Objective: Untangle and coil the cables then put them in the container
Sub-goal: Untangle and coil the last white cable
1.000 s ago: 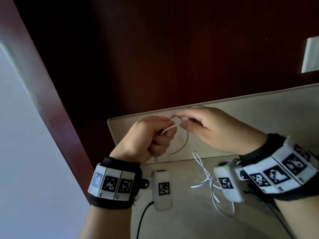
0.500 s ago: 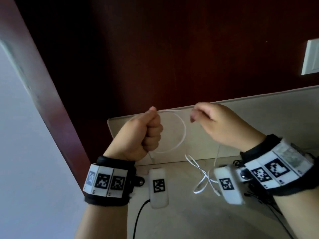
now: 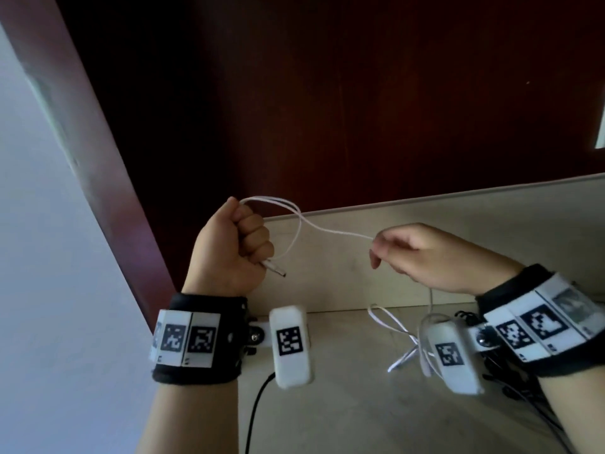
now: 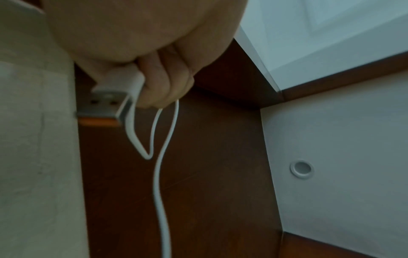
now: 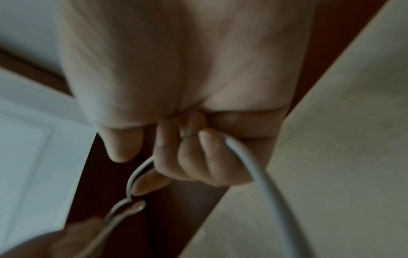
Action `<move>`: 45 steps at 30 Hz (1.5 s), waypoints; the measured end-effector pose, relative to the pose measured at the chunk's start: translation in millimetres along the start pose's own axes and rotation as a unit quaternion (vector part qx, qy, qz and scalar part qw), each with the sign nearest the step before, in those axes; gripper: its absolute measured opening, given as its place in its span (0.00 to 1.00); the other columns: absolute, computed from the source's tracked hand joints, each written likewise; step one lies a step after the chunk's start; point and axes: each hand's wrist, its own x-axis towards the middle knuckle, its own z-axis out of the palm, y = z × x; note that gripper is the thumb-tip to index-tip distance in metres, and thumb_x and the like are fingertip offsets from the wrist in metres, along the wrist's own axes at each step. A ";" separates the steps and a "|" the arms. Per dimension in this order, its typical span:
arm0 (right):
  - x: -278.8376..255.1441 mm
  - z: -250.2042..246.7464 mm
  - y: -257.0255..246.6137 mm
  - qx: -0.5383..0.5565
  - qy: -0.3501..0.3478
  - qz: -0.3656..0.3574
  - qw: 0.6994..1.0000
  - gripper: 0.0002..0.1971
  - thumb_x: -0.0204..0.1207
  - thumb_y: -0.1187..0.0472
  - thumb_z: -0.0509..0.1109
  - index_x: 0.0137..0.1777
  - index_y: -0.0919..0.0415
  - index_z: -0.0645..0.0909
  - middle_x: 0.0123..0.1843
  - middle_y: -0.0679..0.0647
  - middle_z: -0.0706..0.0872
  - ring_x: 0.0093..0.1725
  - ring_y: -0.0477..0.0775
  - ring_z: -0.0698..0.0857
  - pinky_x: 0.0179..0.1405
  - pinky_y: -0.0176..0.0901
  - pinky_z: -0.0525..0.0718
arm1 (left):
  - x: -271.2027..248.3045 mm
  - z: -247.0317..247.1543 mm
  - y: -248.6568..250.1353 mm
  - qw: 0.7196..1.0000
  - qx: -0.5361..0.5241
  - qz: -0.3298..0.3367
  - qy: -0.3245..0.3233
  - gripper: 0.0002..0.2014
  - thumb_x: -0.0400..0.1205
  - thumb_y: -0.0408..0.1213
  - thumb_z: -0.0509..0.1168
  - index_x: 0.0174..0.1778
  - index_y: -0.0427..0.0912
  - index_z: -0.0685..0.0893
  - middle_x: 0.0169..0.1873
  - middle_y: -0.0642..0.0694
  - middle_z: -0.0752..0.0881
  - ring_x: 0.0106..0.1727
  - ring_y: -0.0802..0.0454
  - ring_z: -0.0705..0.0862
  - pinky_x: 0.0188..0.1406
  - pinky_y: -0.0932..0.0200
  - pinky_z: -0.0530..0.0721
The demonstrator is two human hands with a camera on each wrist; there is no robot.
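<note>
A thin white cable [image 3: 330, 230] runs between both raised hands. My left hand [image 3: 240, 244] is a fist around a small loop of it, and the USB plug [image 3: 273, 269] sticks out below the fist. In the left wrist view the USB plug [image 4: 110, 97] shows close up, with cable strands [image 4: 161, 174] hanging from the fingers. My right hand [image 3: 397, 250] pinches the cable to the right. The right wrist view shows the cable [image 5: 260, 174] passing through curled fingers [image 5: 192, 157]. The rest of the cable [image 3: 402, 339] lies loose on the beige counter [image 3: 360, 414]. No container is in view.
A dark wood panel [image 3: 327, 93] stands behind the counter's raised back edge [image 3: 458, 194]. A pale wall [image 3: 49, 257] is on the left. Black cables [image 3: 510, 385] lie at the right by my wrist, and a black lead [image 3: 255, 411] trails from the left wrist camera.
My hands have drawn apart, the right one moving right and down along the cable. The loop at my left fist has tightened and the plug now pokes out below it.
</note>
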 end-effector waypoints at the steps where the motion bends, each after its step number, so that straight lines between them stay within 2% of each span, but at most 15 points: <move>1: -1.0 -2.0 -1.3 0.063 -0.005 -0.004 0.998 0.17 0.86 0.47 0.58 0.40 0.49 0.84 0.28 0.47 0.70 0.28 0.50 0.68 0.31 0.47 0.68 | 0.3 0.5 -0.8 1.000 0.002 0.009 0.013 0.27 0.90 0.49 0.48 0.22 0.50 0.64 0.18 0.55 0.58 0.14 0.59 0.55 0.13 0.64 0.52; 3: -2.5 -5.4 -5.0 0.092 0.025 -0.030 0.995 0.18 0.87 0.51 0.58 0.39 0.50 0.84 0.26 0.46 0.67 0.26 0.49 0.66 0.29 0.47 0.65 | 0.4 3.5 -4.2 0.999 0.027 0.028 0.025 0.26 0.91 0.49 0.48 0.24 0.51 0.62 0.18 0.55 0.58 0.15 0.59 0.55 0.13 0.64 0.52; 8: -0.9 8.8 -18.3 -0.190 0.179 -0.081 0.962 0.13 0.82 0.58 0.62 0.38 0.49 0.85 0.22 0.42 0.77 0.23 0.42 0.75 0.26 0.41 0.67 | -3.8 23.5 -19.7 0.990 0.123 0.072 -0.008 0.24 0.91 0.49 0.49 0.26 0.49 0.62 0.19 0.54 0.60 0.16 0.59 0.55 0.14 0.64 0.52; 10: -3.0 22.4 -23.4 -0.247 0.161 -0.061 0.954 0.13 0.83 0.57 0.60 0.41 0.53 0.84 0.30 0.46 0.83 0.31 0.43 0.82 0.31 0.43 0.73 | -8.4 33.9 -28.1 0.986 0.137 0.083 -0.039 0.25 0.91 0.49 0.49 0.26 0.47 0.64 0.19 0.52 0.62 0.16 0.58 0.56 0.13 0.64 0.53; 12: -6.2 33.8 -27.9 -0.269 0.102 -0.056 0.956 0.13 0.84 0.60 0.57 0.45 0.56 0.83 0.38 0.52 0.86 0.38 0.54 0.85 0.36 0.47 0.80 | -13.1 42.1 -36.3 0.976 0.175 0.116 -0.056 0.25 0.92 0.48 0.50 0.27 0.45 0.66 0.20 0.49 0.66 0.16 0.56 0.63 0.14 0.64 0.61; 16: -13.6 34.4 -38.8 -0.258 0.033 -0.058 0.964 0.14 0.82 0.67 0.57 0.60 0.55 0.81 0.43 0.51 0.84 0.35 0.51 0.84 0.35 0.47 0.85 | -22.2 48.7 -46.1 0.937 0.287 0.187 -0.077 0.23 0.92 0.45 0.49 0.32 0.39 0.70 0.24 0.43 0.78 0.26 0.45 0.86 0.27 0.55 0.85; 20: -17.1 33.3 -42.8 -0.306 0.071 -0.081 0.946 0.06 0.87 0.59 0.58 0.52 0.54 0.77 0.41 0.49 0.85 0.36 0.51 0.85 0.39 0.50 0.86 | -25.0 49.5 -47.4 0.908 0.339 0.228 -0.088 0.22 0.92 0.45 0.49 0.35 0.39 0.76 0.31 0.40 0.90 0.40 0.38 0.92 0.45 0.45 0.91; 23: -17.1 34.0 -52.1 -0.313 0.169 -0.112 0.928 0.11 0.83 0.47 0.62 0.40 0.46 0.79 0.31 0.46 0.83 0.29 0.48 0.82 0.29 0.45 0.81 | -25.4 49.6 -52.6 0.863 0.423 0.256 -0.101 0.20 0.91 0.43 0.51 0.35 0.43 0.77 0.27 0.50 0.89 0.29 0.54 0.88 0.29 0.60 0.85; 26: -16.6 33.3 -58.7 -0.230 0.193 -0.134 0.944 0.13 0.76 0.48 0.65 0.31 0.44 0.70 0.22 0.45 0.78 0.23 0.44 0.76 0.23 0.40 0.70 | -24.3 49.4 -58.5 0.816 0.502 0.269 -0.092 0.21 0.91 0.44 0.53 0.31 0.43 0.73 0.17 0.56 0.76 0.19 0.62 0.74 0.19 0.65 0.72; 28: -16.0 30.1 -56.6 -0.122 0.125 -0.131 0.976 0.09 0.78 0.53 0.71 0.41 0.42 0.73 0.25 0.42 0.81 0.24 0.43 0.78 0.24 0.35 0.69 | -21.3 46.5 -56.6 0.836 0.480 0.255 -0.073 0.22 0.91 0.44 0.52 0.31 0.42 0.73 0.16 0.54 0.76 0.16 0.60 0.73 0.16 0.65 0.70; 31: -16.5 14.3 -46.0 -0.040 0.065 -0.104 0.992 0.09 0.81 0.58 0.69 0.55 0.44 0.75 0.26 0.50 0.84 0.22 0.44 0.75 0.26 0.47 0.73 | -13.1 37.9 -48.9 0.859 0.444 0.255 -0.027 0.24 0.92 0.45 0.50 0.31 0.39 0.74 0.14 0.50 0.77 0.15 0.57 0.73 0.17 0.65 0.70; 35: -16.9 -4.5 -33.5 -0.098 0.062 -0.096 0.989 0.09 0.82 0.56 0.67 0.42 0.47 0.85 0.21 0.45 0.77 0.20 0.44 0.69 0.22 0.36 0.66 | -8.0 28.5 -40.9 0.864 0.429 0.261 0.034 0.25 0.92 0.46 0.50 0.28 0.42 0.72 0.14 0.49 0.77 0.17 0.52 0.73 0.19 0.60 0.71; 39: -12.7 0.1 -30.7 -0.098 0.072 -0.109 0.987 0.13 0.85 0.52 0.63 0.43 0.47 0.88 0.18 0.44 0.68 0.19 0.45 0.67 0.22 0.37 0.62 | -13.0 32.3 -42.8 0.852 0.481 0.203 -0.044 0.24 0.92 0.46 0.49 0.33 0.40 0.75 0.16 0.46 0.79 0.16 0.51 0.71 0.14 0.63 0.68; 43: -6.6 15.4 -31.8 -0.131 0.137 -0.147 0.971 0.16 0.82 0.52 0.68 0.31 0.50 0.83 0.20 0.48 0.72 0.23 0.48 0.73 0.24 0.41 0.64 | -15.2 35.5 -52.5 0.829 0.525 0.148 -0.124 0.27 0.91 0.48 0.50 0.33 0.39 0.81 0.17 0.49 0.76 0.18 0.53 0.69 0.18 0.62 0.68; 45: -3.9 21.1 -31.0 -0.098 0.157 -0.155 0.970 0.16 0.82 0.53 0.70 0.31 0.50 0.82 0.21 0.50 0.76 0.24 0.52 0.74 0.24 0.45 0.68 | -13.8 33.3 -52.1 0.846 0.505 0.110 -0.135 0.26 0.91 0.50 0.51 0.31 0.42 0.80 0.18 0.52 0.71 0.19 0.55 0.65 0.20 0.63 0.65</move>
